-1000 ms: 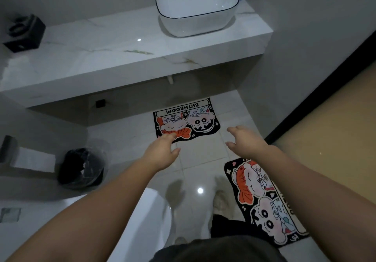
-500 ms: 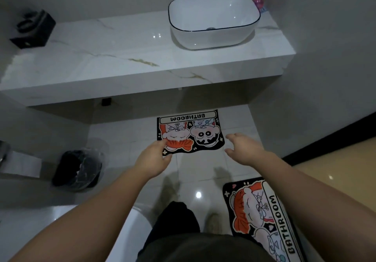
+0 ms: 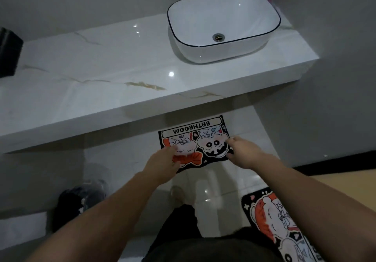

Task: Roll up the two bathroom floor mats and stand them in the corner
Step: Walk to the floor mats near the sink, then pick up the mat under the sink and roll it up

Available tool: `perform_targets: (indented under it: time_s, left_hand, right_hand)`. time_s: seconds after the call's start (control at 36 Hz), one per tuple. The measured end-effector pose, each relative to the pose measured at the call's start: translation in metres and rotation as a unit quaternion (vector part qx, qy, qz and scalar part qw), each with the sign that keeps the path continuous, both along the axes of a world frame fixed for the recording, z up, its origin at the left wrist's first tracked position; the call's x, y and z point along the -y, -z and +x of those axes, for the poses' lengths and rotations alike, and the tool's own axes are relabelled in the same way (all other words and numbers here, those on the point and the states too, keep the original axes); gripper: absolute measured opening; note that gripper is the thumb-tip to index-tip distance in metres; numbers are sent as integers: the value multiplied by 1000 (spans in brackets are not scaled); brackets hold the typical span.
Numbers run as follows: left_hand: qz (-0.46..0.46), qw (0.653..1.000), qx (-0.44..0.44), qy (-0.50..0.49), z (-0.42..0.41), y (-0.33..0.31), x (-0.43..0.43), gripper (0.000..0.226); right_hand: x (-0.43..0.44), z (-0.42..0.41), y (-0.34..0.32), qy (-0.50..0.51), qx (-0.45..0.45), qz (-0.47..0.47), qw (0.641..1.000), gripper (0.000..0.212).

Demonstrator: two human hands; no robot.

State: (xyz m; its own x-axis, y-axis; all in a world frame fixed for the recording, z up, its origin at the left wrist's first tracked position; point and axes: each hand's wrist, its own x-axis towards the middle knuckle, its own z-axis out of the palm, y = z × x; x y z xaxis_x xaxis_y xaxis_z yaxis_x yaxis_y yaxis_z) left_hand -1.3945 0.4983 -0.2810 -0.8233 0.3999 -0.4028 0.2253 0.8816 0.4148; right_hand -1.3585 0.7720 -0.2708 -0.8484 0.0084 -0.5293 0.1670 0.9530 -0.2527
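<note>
Mat 1 [image 3: 198,137], black with 2 cartoon faces and a white "BATHROOM" strip, lies flat on the pale tiled floor [image 3: 130,160], its far edge tucked under the front of the marble worktop [image 3: 91,82]. Both hands reach over its near edge. The left hand [image 3: 162,164] covers the near left corner, fingers spread loosely above the orange part of the print; whether it touches the fabric cannot be told. The right hand [image 3: 243,152] sits at the near right corner, fingers half curled, thumb below the edge, not clearly pinching anything. Mat 2 [image 3: 280,227], same print, lies flat by the person's right forearm at the lower right, well apart from mat 1 and cut off by the frame.

On the worktop stands a white basin [image 3: 223,27] with a thin black rim; it holds nothing but its metal drain. A dark bin [image 3: 79,202] with a plastic liner stands on the floor at lower left; its contents are too blurred to tell.
</note>
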Motion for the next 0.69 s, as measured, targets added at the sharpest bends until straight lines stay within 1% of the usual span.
perform_targets:
  time_s: [0.11,0.19,0.31,0.39,0.5,0.64,0.69]
  left_hand:
    - [19,999,19,28,-33,12,9,46]
    - [11,998,34,46,-52,22,11,49]
    - [3,996,56,75,-73,41,8,54]
    - [-5,995,71,76,-86,63,1,56]
    - [-22,994,83,62,-104,100,-14,47]
    - [-30,995,78,54,-120,164,-29,52]
    - [-35,995,74,55,-124,195,-35,53]
  right_hand:
    - [16,-28,13,15,0,0,1000,45]
    - [19,-42,24,19,9,0,1000,48]
    - [10,-56,45,20,29,1,999,41]
    - [2,-68,65,14,48,6,999,46]
    - [-7,-91,104,-5,78,10,997,49]
    - [-20,-125,174,-56,93,20,994,37]
    - [-22,-137,206,-74,99,22,992,36]
